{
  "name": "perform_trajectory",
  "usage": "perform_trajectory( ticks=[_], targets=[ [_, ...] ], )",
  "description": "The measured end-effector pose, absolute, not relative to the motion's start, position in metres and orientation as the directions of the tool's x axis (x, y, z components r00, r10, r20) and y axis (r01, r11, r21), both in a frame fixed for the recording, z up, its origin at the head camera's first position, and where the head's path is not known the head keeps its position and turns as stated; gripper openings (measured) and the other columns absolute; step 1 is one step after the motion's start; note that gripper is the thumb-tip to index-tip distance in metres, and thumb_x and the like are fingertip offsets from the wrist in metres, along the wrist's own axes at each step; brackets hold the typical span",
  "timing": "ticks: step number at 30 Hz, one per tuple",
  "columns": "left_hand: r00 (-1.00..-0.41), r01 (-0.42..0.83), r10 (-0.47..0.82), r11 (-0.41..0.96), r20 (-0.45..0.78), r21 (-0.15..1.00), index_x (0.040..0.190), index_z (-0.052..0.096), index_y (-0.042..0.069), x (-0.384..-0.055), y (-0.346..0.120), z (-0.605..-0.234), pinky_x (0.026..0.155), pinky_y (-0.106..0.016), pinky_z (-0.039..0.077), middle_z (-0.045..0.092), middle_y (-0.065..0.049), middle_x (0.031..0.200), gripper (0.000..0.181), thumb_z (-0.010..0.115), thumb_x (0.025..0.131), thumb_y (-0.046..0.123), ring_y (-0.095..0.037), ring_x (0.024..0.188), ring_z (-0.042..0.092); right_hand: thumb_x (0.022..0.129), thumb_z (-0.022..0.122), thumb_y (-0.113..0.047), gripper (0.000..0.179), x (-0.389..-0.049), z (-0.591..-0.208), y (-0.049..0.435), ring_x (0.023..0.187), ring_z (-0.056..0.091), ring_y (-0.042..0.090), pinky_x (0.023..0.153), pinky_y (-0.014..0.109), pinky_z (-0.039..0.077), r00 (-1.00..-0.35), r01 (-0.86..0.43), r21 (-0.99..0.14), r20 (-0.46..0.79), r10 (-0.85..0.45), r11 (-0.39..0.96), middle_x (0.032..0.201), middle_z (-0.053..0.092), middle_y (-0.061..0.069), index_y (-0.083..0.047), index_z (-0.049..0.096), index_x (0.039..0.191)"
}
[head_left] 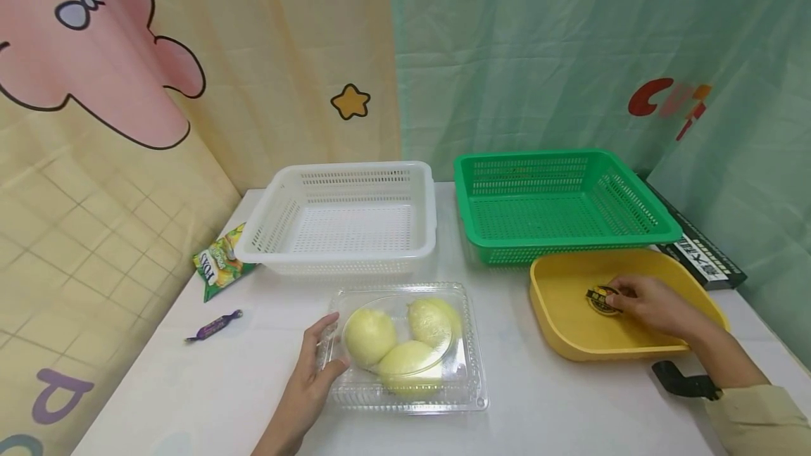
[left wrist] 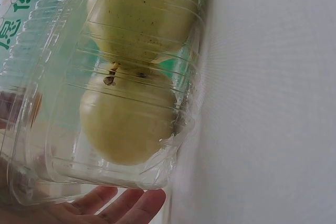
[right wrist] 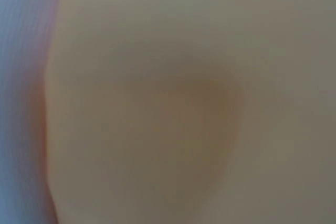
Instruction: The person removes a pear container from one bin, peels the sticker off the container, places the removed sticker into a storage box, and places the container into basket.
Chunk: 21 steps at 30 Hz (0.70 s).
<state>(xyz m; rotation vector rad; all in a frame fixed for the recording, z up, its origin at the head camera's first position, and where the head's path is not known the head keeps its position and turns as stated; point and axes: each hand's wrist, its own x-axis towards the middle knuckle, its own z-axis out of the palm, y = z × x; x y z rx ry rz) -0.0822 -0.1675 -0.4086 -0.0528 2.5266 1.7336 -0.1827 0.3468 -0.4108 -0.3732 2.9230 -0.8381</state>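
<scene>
A clear plastic clamshell box (head_left: 405,400) holds three round yellow-green fruits (head_left: 370,338) on the table. At least one fruit (left wrist: 128,116) shows a short brown stem in the left wrist view. My left hand (head_left: 304,375) rests against the box's left side, thumb and fingers spread along it, with fingertips (left wrist: 149,203) touching its end wall. Inside the yellow tray (head_left: 570,352), my right hand (head_left: 652,305) pinches a round black-and-gold item (head_left: 598,301) at the edge. The right wrist view is a close, blurred tan surface, so it hides the grip.
Behind stand a white basket (head_left: 342,259) and a green basket (head_left: 570,239). A green chip bag (head_left: 219,264) and a purple wrapped candy (head_left: 214,326) lie on the left. The long black box (head_left: 703,259) lies along the right edge, and a black curved piece (head_left: 681,380) sits by the right wrist.
</scene>
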Motion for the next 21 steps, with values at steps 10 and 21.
perform_trajectory(
  ticks=[10, 21],
  targets=[
    [-0.996, -0.076, 0.015, 0.371, -0.087, 0.925, 0.145, 0.022, 0.029, -0.0831, -0.1674, -0.4092, 0.105, -0.074, 0.008, 0.013, -0.012, 0.158, 0.061, 0.051, 0.093, 0.017, -0.044, 0.145, 0.008, 0.091, 0.06, -0.013, 0.008, -0.1829, -0.41, 0.3437, 0.063, 0.038, -0.002, 0.055, 0.02, 0.031, -0.954, -0.261, -0.485, -0.004, -0.3, 0.835, 0.072, 0.048, -0.003, -0.006, 0.062, 0.089],
    [-0.996, -0.082, 0.009, 0.362, -0.091, 0.929, 0.145, 0.023, 0.028, -0.0833, -0.1674, -0.4086, 0.106, -0.073, 0.01, 0.018, -0.011, 0.157, 0.06, 0.051, 0.093, 0.016, -0.042, 0.144, 0.015, 0.09, 0.062, -0.02, 0.027, -0.1836, -0.4119, 0.3449, 0.074, 0.043, 0.001, 0.061, 0.019, 0.036, -0.96, -0.228, -0.471, -0.036, -0.276, 0.852, 0.086, 0.057, 0.002, 0.002, 0.064, 0.105]
  ],
)
